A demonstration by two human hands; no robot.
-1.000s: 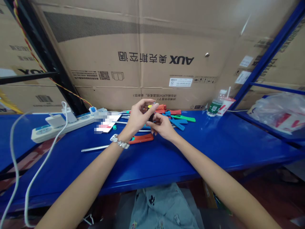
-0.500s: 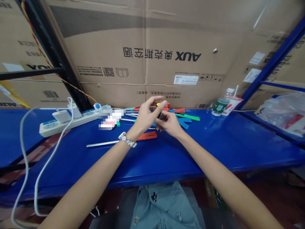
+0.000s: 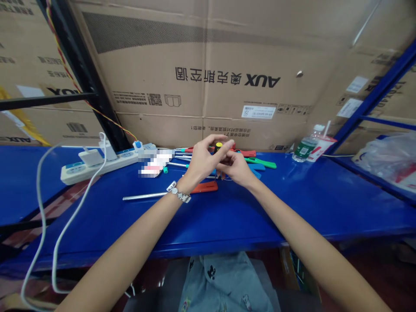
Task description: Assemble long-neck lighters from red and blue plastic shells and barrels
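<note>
Over the back middle of the blue table, my left hand (image 3: 206,157) curves its fingers around a small yellow-topped black object (image 3: 219,146). My right hand (image 3: 236,168) touches it from the right, fingertips pinched together below that object; what they pinch is too small to make out. An orange-handled tool (image 3: 204,187) with a long metal rod lies beneath my left wrist. Behind and beside my hands are a green-handled tool (image 3: 261,163), a red handle (image 3: 248,154) and several blue handles, partly hidden by my fingers.
A white power strip (image 3: 97,167) with plugs and cables sits at the left. Near it lies a blurred-out flat item (image 3: 156,164). At the right back stand a water bottle (image 3: 304,145) and a cup (image 3: 320,148). A large cardboard box (image 3: 208,56) rises behind the table (image 3: 312,203).
The whole view has shifted slightly, so things appear a little further right. The yellow-topped object shows more clearly between my hands, which stay close together.
</note>
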